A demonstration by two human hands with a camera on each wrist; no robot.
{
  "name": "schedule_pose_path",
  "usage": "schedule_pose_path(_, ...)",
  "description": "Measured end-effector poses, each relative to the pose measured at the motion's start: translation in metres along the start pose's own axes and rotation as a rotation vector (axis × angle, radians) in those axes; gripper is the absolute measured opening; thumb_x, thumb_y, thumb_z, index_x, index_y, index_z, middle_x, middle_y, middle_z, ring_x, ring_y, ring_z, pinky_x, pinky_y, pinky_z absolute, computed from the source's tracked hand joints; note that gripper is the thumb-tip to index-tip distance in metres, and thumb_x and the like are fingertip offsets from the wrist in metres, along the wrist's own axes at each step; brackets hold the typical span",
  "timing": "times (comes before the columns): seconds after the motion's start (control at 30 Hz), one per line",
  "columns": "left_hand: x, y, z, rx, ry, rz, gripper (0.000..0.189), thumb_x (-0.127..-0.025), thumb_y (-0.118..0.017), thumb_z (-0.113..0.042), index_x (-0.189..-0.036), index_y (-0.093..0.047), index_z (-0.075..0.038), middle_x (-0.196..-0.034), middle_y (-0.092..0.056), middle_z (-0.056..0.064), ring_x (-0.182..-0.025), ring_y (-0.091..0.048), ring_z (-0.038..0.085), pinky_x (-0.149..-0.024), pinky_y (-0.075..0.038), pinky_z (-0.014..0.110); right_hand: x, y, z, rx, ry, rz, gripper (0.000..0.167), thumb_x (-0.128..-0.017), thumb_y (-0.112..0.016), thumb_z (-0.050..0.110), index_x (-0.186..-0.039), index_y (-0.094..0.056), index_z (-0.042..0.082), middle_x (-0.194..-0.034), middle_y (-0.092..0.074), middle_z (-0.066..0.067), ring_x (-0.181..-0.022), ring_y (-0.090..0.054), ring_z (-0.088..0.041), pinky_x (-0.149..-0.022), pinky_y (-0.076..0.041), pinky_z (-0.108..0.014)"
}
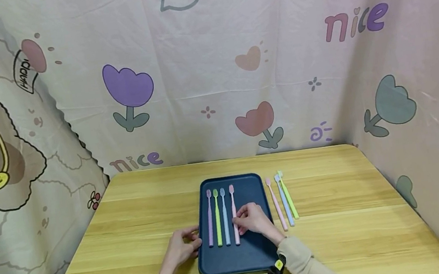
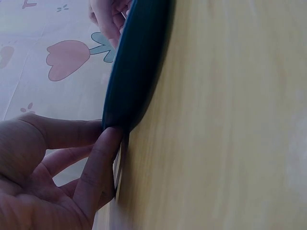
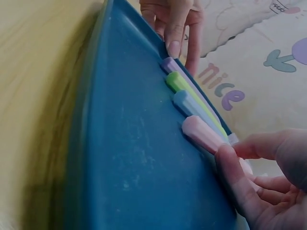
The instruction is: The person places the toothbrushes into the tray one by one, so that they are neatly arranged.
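Observation:
A dark blue tray (image 1: 257, 255) lies on the table with a row of toothbrushes in it: purple (image 1: 209, 222), green (image 1: 218, 221), blue (image 1: 225, 220) and pink (image 1: 232, 200). My right hand (image 1: 252, 219) pinches the pink toothbrush between thumb and fingers; its handle end (image 3: 199, 132) shows in the right wrist view, lying against or just above the tray floor. At the tray's left edge, my left hand (image 1: 181, 247) holds the rim. The left wrist view shows those fingers (image 2: 93, 175) at the tray's outer wall (image 2: 136, 62).
Right of the tray, on the wooden table (image 1: 340, 213), lie another pink toothbrush (image 1: 277, 206), a blue one (image 1: 285, 202) and a green one (image 1: 290, 197). The blue and green heads sit close together. A patterned curtain (image 1: 192, 66) hangs behind the table and along its sides.

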State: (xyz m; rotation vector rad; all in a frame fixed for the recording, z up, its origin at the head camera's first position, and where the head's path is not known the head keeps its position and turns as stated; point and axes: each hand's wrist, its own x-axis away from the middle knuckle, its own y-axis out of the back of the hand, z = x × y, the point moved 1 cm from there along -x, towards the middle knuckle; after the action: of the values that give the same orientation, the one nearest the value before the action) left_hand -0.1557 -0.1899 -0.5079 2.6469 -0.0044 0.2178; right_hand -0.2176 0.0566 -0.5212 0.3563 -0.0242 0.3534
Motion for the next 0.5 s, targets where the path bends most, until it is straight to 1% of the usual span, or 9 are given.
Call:
schedule_pose_path(0.3, 0.0000, 0.0004, -0.0008, -0.003, 0.003, 0.004, 0.041, -0.086, -0.069, 0.005, -0.127, -0.066, 0.003, -0.089, -0.064, 0.010, -0.069, -0.060, 0.015, -0.057, -0.058, 0.030, -0.0006, -0.0023, -0.0023, 0.031, 0.035, -0.035, 0.012, -0.090, -0.072, 0.009, -0.088, -0.072, -0.003, -0.068, -0.073, -0.011, -0.053, -0.069, -0.016, -0.052, -0.060, -0.031)
schedule_pose_path(0.5, -0.0002, 0.0002, -0.0005, -0.007, -0.002, 0.003, 0.041, -0.086, -0.069, 0.005, -0.127, -0.067, 0.003, -0.089, -0.064, 0.010, -0.069, -0.060, 0.015, -0.056, -0.058, 0.030, 0.0003, -0.0034, -0.0039, 0.032, 0.068, -0.050, 0.013, -0.091, -0.071, 0.010, -0.091, -0.071, -0.002, -0.069, -0.072, -0.011, -0.053, -0.069, -0.016, -0.052, -0.060, -0.031)
